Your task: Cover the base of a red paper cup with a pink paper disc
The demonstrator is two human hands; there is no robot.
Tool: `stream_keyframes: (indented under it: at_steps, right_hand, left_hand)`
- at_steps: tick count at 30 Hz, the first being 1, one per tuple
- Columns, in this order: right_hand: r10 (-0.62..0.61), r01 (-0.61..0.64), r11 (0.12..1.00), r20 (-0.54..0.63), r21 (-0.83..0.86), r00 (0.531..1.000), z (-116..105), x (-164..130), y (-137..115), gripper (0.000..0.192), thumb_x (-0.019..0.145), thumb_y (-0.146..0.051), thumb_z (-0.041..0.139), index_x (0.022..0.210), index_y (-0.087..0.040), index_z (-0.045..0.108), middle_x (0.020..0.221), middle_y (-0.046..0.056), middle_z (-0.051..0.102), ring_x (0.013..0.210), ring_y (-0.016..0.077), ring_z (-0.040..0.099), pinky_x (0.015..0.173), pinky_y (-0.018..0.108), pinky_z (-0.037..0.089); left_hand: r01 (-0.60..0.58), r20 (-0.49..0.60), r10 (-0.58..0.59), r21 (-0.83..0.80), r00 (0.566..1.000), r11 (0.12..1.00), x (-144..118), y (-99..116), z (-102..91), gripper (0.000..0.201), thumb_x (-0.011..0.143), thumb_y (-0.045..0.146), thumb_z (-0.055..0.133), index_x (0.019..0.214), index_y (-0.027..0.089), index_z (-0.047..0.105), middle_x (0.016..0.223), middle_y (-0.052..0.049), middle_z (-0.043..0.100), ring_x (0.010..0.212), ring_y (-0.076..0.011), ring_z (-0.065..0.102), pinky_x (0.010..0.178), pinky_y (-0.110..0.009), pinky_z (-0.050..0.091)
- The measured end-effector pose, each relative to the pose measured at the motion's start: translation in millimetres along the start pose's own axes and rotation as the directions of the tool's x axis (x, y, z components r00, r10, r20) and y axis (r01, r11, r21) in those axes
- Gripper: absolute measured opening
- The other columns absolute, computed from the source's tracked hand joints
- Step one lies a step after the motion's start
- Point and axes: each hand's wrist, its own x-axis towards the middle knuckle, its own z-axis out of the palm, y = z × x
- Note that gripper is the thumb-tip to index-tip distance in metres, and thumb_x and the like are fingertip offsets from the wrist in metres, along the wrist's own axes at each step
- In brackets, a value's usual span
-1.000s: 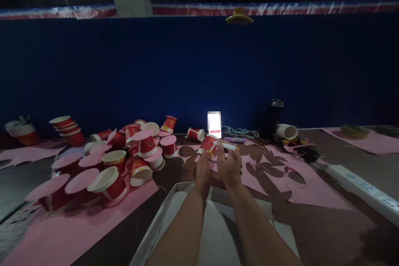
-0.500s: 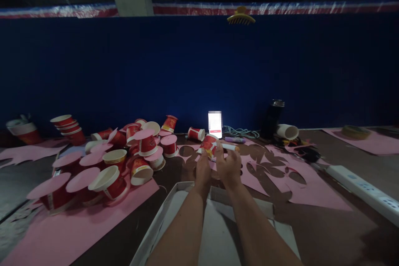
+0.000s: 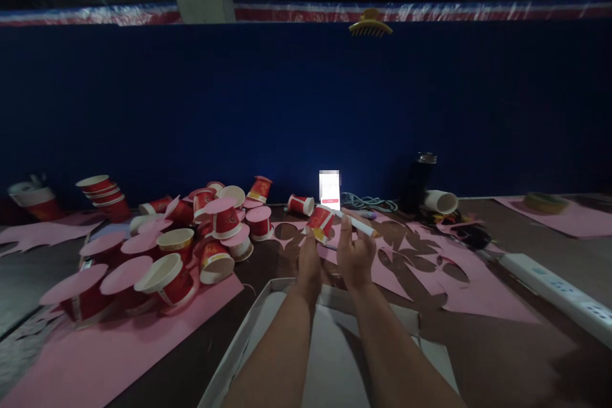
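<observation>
Nearest, an open cardboard box (image 3: 329, 296), its near end cut off from view; both forearms reach over it. Left hand (image 3: 310, 266): thumb against the near side of a small red-and-yellow paper cup (image 3: 320, 223), the rest of its fingers hidden, but the cup looks pinched. Cup tilted, just above the fingertips, held over the table. Right hand (image 3: 356, 258) just beside it, fingers closed round a white marker (image 3: 361, 225), orange end pointing right; its other end lies close to the cup, and I cannot tell whether they touch. To the left, a crowd of red paper cups (image 3: 224, 223), many topped with pink discs, hiding one another; to the right, cut-out pink paper (image 3: 488, 299) and a power strip (image 3: 557, 287), running out of view. Behind the hands, a lit phone (image 3: 329, 190), its screen unreadable; farther right, a dark flask (image 3: 418, 185), hard to separate from the blue partition (image 3: 287, 95).
</observation>
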Motion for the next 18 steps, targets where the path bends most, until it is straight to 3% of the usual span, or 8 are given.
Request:
stream_keyframes:
  at_steps: [6,18]
  right_hand:
    - [0.001,0.0,1.0,0.029,-0.022,1.0,2.8,-2.0,4.4,0.029,0.092,-0.033,0.046,0.099,-0.017,0.069,0.099,0.011,0.07,0.097,0.0218,0.063,0.089,0.038,0.047]
    - [-0.035,0.037,0.998,0.047,-0.044,0.998,4.5,-1.8,6.2,0.028,0.092,-0.031,0.046,0.097,-0.018,0.07,0.095,0.01,0.07,0.092,0.0211,0.064,0.087,0.037,0.048]
  left_hand:
    - [-0.057,0.05,0.056,0.021,0.997,0.998,-1.0,-0.3,-2.2,0.052,0.084,0.06,0.043,0.099,0.016,0.067,0.101,-0.011,0.07,0.105,-0.0223,0.061,0.094,-0.035,0.045]
    - [-0.043,0.049,0.04,0.074,0.998,0.996,-3.6,1.4,-2.0,0.048,0.087,0.056,0.04,0.101,0.017,0.066,0.104,-0.009,0.07,0.103,-0.0207,0.062,0.096,-0.035,0.043]
